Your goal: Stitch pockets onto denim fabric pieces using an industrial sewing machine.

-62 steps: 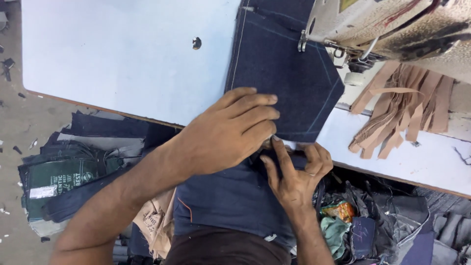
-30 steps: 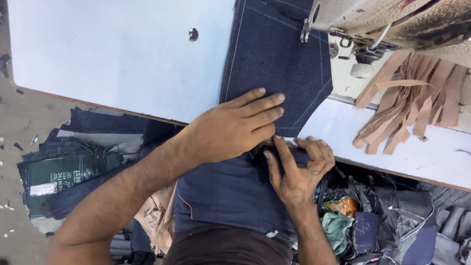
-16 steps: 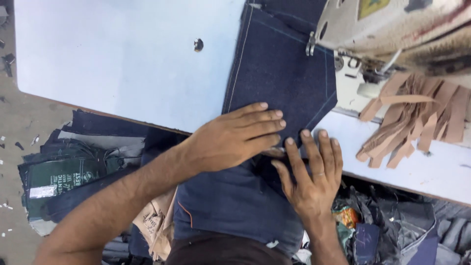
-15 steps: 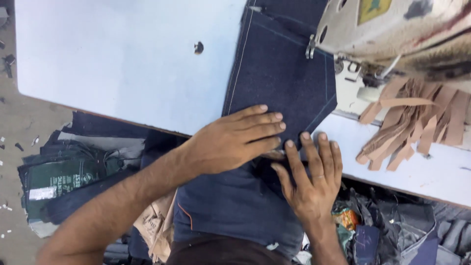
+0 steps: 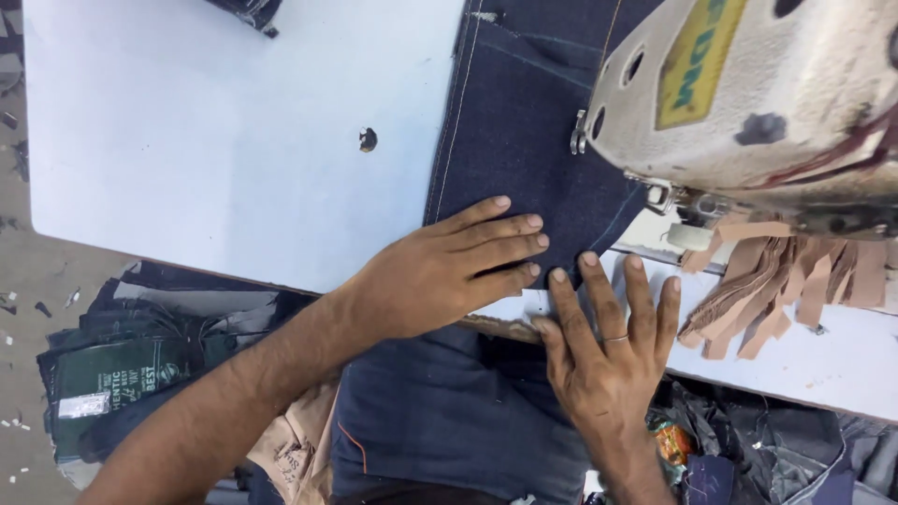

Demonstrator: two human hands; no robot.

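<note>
Denim, dark blue with pale stitching, hangs off the near edge of the white table (image 5: 206, 140) and runs up under the sewing machine (image 5: 748, 93). Both palms press flat on this denim panel (image 5: 510, 131), fingers spread, gripping nothing: the right hand (image 5: 603, 351) at the table's edge, the left hand (image 5: 440, 271) just beyond it. Tan fabric strips (image 5: 786, 290) lie right of them, below the machine

Left hand (image 5: 435, 276) and right hand (image 5: 608, 351) — flat, fingers spread, apparently pressing down.
</note>
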